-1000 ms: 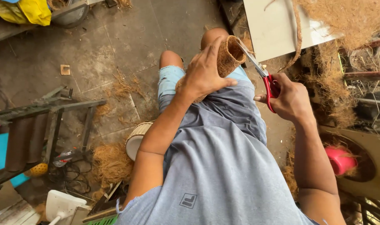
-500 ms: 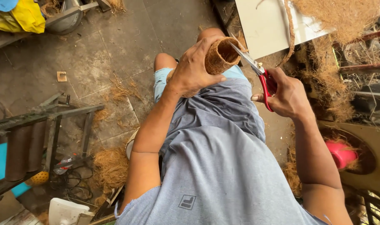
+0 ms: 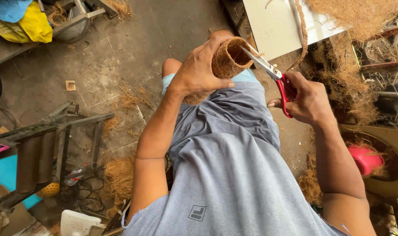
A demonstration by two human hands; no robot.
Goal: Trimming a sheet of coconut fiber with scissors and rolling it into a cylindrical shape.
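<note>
From the head camera we look down over a grey shirt (image 3: 234,175) onto our lap. Our left hand (image 3: 199,70) is wrapped around a brown coir fibre pot (image 3: 227,61), fingers curled over its side and thumb pressed along the lower wall, holding it tilted above our knees with the mouth turned up and to the right. The pot is hollow; we see only dark fibre wall inside and cannot tell whether anything lies at the bottom. Our right hand (image 3: 306,98) is closed through the red handles of a pair of scissors (image 3: 271,72), and the blades stand slightly parted with their tips at the pot's rim.

Off to the right a pink bowl-shaped container (image 3: 365,159) sits in a round opening among loose coir fibre (image 3: 351,17); its inside faces away and fibre covers part of it. A white board (image 3: 279,26) lies above the pot with a coir rope (image 3: 303,35) draped across it.

On the left, a dark metal frame (image 3: 55,126) stands on the tiled floor (image 3: 133,39), a heap of fibre (image 3: 118,177) beside it. A yellow cloth (image 3: 35,24) is cut off at the top corner. Our left forearm hides much of the pot's base, and the lower left objects are too cropped to name.
</note>
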